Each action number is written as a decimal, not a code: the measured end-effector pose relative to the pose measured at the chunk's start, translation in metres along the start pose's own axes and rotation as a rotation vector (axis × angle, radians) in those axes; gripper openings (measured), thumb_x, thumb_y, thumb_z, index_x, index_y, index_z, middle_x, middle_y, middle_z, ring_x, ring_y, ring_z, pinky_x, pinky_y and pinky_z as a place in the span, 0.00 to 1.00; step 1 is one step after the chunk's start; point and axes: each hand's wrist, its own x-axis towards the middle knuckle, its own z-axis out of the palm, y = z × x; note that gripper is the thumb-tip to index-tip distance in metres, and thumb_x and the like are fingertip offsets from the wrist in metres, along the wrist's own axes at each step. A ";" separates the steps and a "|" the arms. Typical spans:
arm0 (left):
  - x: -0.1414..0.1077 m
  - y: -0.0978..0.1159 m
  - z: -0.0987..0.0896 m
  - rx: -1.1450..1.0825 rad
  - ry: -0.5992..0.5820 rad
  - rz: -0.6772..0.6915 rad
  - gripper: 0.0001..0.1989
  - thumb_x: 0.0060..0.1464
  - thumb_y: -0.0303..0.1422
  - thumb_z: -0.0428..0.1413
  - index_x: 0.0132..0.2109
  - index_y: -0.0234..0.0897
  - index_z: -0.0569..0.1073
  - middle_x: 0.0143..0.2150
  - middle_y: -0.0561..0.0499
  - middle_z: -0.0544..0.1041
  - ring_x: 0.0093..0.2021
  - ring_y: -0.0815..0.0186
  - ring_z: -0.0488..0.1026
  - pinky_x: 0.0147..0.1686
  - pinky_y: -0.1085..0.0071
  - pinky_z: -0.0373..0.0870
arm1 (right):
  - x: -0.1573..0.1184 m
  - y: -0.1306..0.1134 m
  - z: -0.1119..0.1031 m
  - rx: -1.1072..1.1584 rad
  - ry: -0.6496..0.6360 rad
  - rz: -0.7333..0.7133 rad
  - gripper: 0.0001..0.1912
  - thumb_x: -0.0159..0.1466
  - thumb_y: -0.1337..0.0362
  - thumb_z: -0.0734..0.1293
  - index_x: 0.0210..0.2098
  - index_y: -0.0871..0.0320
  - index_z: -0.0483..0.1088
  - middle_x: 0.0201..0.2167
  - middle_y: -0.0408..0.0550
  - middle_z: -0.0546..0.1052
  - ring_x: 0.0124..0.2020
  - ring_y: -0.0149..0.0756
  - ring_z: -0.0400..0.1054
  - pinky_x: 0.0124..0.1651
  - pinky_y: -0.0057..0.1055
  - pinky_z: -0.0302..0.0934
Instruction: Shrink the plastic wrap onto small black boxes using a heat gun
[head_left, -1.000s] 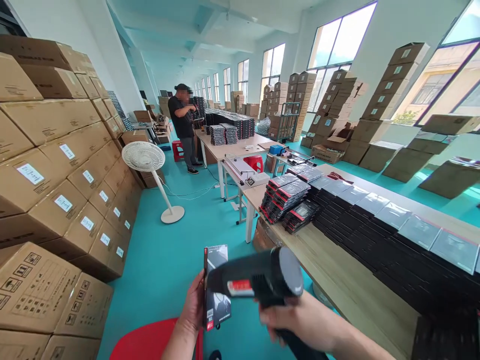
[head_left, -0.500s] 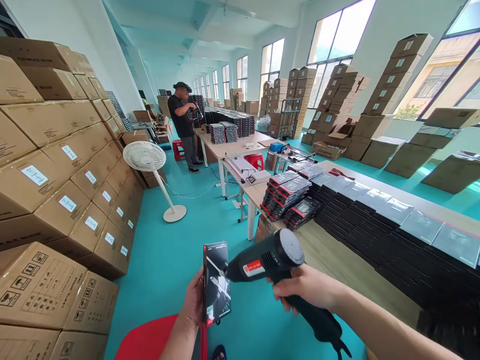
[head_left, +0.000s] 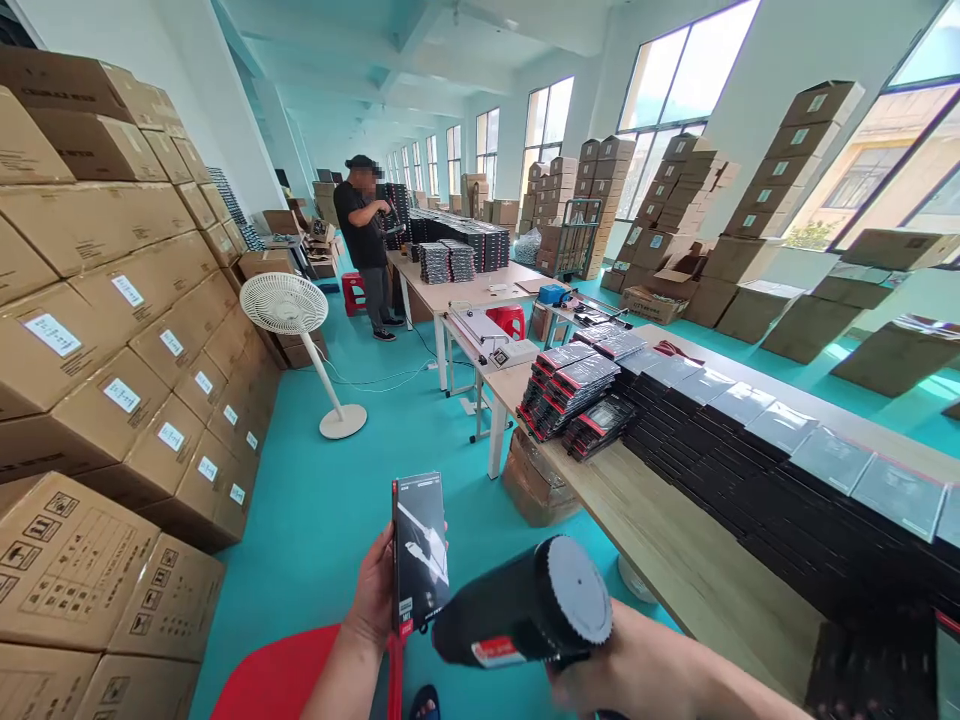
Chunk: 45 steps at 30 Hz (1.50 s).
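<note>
My left hand (head_left: pixel 373 590) grips a slim black retail box (head_left: pixel 421 550) by its left edge. The box is upright, and its front shows a white cable with plugs. In my right hand (head_left: pixel 600 680) is a black heat gun (head_left: pixel 525 600) with a red and white label, held by its handle. The gun's nozzle points left at the lower right corner of the box, very close to it; whether they touch I cannot tell. The lower part of the handle falls out of the frame.
A red stool (head_left: pixel 277 680) stands below my left arm. To the right, a long table (head_left: pixel 675 510) bears stacked black packages (head_left: pixel 574 385) and rows of wrapped flat boxes (head_left: pixel 780 420). A white fan (head_left: pixel 285 305) and piled cartons (head_left: pixel 165 350) are at left. A co-worker (head_left: pixel 367 240) stands farther back.
The heat gun has moved down and tilted, its nozzle going from the middle of the box's right side to its lower corner. The box has shifted slightly left and up.
</note>
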 end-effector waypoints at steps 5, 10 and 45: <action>-0.003 0.002 -0.002 -0.026 0.036 0.031 0.24 0.63 0.43 0.52 0.60 0.34 0.71 0.50 0.40 0.83 0.46 0.53 0.81 0.51 0.56 0.74 | 0.004 0.009 0.015 0.206 0.146 -0.042 0.11 0.50 0.61 0.67 0.33 0.56 0.68 0.20 0.38 0.69 0.23 0.33 0.62 0.27 0.31 0.57; -0.002 0.004 0.002 -0.089 0.148 0.109 0.28 0.62 0.43 0.53 0.64 0.34 0.66 0.51 0.37 0.82 0.47 0.51 0.81 0.48 0.56 0.77 | 0.005 0.006 0.033 0.213 0.066 -0.086 0.06 0.50 0.64 0.69 0.28 0.57 0.69 0.20 0.39 0.68 0.24 0.32 0.60 0.29 0.31 0.54; 0.004 0.011 -0.010 -0.243 0.496 0.425 0.21 0.64 0.42 0.51 0.59 0.38 0.71 0.45 0.38 0.83 0.44 0.49 0.82 0.41 0.52 0.81 | 0.016 0.026 0.026 0.531 0.147 -0.065 0.20 0.49 0.55 0.74 0.36 0.61 0.73 0.24 0.44 0.73 0.26 0.33 0.65 0.31 0.29 0.57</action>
